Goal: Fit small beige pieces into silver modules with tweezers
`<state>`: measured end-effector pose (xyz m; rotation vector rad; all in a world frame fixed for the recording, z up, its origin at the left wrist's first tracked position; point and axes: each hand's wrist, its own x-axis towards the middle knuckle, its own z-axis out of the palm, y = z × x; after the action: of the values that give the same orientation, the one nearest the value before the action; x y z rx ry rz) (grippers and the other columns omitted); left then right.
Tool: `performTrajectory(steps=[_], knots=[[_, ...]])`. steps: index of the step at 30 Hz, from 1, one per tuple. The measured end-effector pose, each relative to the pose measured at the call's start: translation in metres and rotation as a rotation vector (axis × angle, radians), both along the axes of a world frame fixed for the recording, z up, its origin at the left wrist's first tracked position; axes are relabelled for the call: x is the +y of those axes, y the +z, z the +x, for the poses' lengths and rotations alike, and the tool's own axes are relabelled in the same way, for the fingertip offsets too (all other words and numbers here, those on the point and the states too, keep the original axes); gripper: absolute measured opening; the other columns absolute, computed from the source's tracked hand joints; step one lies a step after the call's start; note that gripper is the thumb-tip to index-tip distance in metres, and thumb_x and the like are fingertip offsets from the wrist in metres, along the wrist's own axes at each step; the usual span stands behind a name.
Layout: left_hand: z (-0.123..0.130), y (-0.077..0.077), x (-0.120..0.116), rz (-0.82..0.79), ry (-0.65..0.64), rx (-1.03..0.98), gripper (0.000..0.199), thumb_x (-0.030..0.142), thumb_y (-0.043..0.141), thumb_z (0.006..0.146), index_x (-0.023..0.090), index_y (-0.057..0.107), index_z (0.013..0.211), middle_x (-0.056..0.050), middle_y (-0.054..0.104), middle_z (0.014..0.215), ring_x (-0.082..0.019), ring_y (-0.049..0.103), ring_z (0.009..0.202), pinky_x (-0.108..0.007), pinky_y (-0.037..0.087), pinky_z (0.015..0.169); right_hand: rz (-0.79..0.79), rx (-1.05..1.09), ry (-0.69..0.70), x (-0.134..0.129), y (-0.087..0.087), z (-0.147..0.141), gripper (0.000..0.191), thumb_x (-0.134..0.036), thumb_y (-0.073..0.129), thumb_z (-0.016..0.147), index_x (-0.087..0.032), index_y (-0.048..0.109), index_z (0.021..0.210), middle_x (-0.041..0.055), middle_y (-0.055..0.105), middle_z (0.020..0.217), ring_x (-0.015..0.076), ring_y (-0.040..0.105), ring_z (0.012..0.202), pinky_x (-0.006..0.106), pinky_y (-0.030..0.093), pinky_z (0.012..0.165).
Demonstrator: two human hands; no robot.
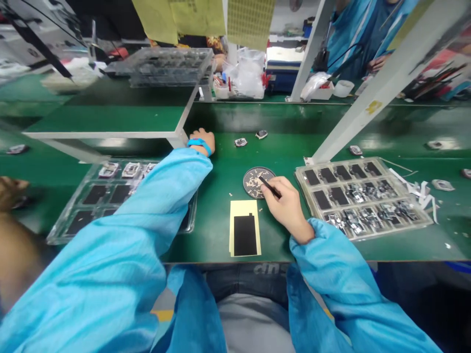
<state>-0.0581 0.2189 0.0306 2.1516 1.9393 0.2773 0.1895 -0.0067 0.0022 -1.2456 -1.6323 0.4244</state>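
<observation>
My right hand is closed around black tweezers. Their tip is over a round dark dish scattered with small beige bits. My left hand, with a blue wrist band, reaches forward beside the leg of the raised shelf; its fingertips are hidden behind the knuckles. Between my arms, near the table edge, a black rectangular sheet with a small tab lies on a yellow paper pad. Two small metallic, watch-like parts, one silver and one darker, lie to the right of my left hand.
A clear tray of parts lies partly under my left sleeve. On the right stands another tray with metallic parts, near white strips. A green shelf and a slanted white post frame the table. Another person's arm is at far left.
</observation>
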Motion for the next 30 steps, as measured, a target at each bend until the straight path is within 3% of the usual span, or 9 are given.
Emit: performTrajectory(steps=[4,9,13,17,20,22,24,27,30], knots=[[0.058,0.001,0.018,0.079,-0.108,0.071,0.052,0.032,0.061,0.091,0.011,0.059,0.14,-0.024,0.046,0.15,-0.043,0.038,0.138,-0.058,0.028,0.113,-0.025,0.051,0.002,-0.003,0.01,0.004,0.024,-0.032,0.056,0.102,-0.021,0.063,0.082,0.0041,0.063,0.084,0.0185,0.06,0.079,0.033,0.048,0.074],[0.139,-0.017,0.029,0.079,-0.257,-0.092,0.054,0.038,0.066,0.09,0.013,0.061,0.138,-0.022,0.05,0.149,-0.042,0.037,0.14,-0.059,0.023,0.116,-0.116,-0.001,0.004,-0.002,0.011,0.013,0.04,-0.04,0.043,0.107,-0.022,0.061,0.075,0.0026,0.058,0.071,0.0187,0.057,0.071,0.033,0.045,0.07],[0.166,-0.018,0.033,0.034,-0.214,-0.253,0.038,0.028,0.062,0.094,0.011,0.067,0.128,-0.023,0.056,0.145,-0.04,0.04,0.141,-0.059,0.025,0.116,-0.184,0.017,-0.035,0.001,0.01,0.017,0.045,-0.048,0.044,0.106,-0.023,0.061,0.073,0.0028,0.061,0.067,0.0189,0.061,0.068,0.033,0.046,0.068],[0.156,0.004,0.024,-0.088,-0.189,-0.47,0.032,0.031,0.052,0.102,0.013,0.068,0.123,-0.018,0.073,0.118,-0.028,0.068,0.11,-0.042,0.051,0.092,-0.553,0.33,0.102,0.002,0.012,0.015,0.053,-0.066,0.043,0.1,-0.022,0.064,0.079,-0.0021,0.057,0.051,0.0129,0.05,0.042,0.026,0.04,0.045],[0.131,0.023,-0.004,-0.225,-0.182,-0.719,0.029,0.035,0.051,0.104,0.018,0.069,0.118,-0.012,0.077,0.103,-0.02,0.075,0.085,-0.029,0.052,0.067,-0.747,0.487,0.272,-0.001,0.015,0.012,0.051,-0.069,0.053,0.093,-0.02,0.063,0.086,-0.0004,0.066,0.057,0.0085,0.041,0.033,0.022,0.034,0.034],[0.11,0.034,-0.033,-0.4,-0.157,-1.064,0.023,0.033,0.062,0.097,0.017,0.07,0.111,-0.012,0.077,0.099,-0.02,0.075,0.083,-0.024,0.047,0.059,-0.773,0.518,0.358,-0.004,0.016,0.01,0.045,-0.063,0.067,0.087,-0.019,0.062,0.091,0.001,0.071,0.066,0.0071,0.043,0.035,0.021,0.038,0.034],[0.09,0.042,-0.067,-0.548,-0.178,-1.279,0.02,0.03,0.064,0.095,0.016,0.071,0.107,-0.013,0.078,0.099,-0.02,0.076,0.085,-0.022,0.045,0.056,-0.783,0.518,0.415,-0.008,0.018,0.011,0.042,-0.056,0.076,0.082,-0.019,0.061,0.096,0.0013,0.073,0.073,0.0067,0.048,0.04,0.02,0.044,0.037],[0.07,0.043,-0.118,-0.613,-0.217,-1.336,0.023,0.035,0.063,0.095,0.015,0.072,0.102,-0.013,0.078,0.1,-0.018,0.075,0.084,-0.022,0.046,0.057,-0.776,0.504,0.452,-0.012,0.021,0.014,0.038,-0.048,0.079,0.082,-0.019,0.063,0.1,0.0017,0.072,0.077,0.0072,0.053,0.047,0.019,0.048,0.041],[0.057,0.03,-0.159,-0.479,-0.188,-1.289,0.025,0.036,0.078,0.084,0.015,0.069,0.095,-0.01,0.077,0.089,-0.015,0.071,0.069,-0.022,0.046,0.053,-0.693,0.488,0.453,-0.013,0.02,0.016,0.033,-0.045,0.081,0.082,-0.019,0.066,0.096,0.0016,0.068,0.076,0.0103,0.059,0.056,0.02,0.049,0.043]])
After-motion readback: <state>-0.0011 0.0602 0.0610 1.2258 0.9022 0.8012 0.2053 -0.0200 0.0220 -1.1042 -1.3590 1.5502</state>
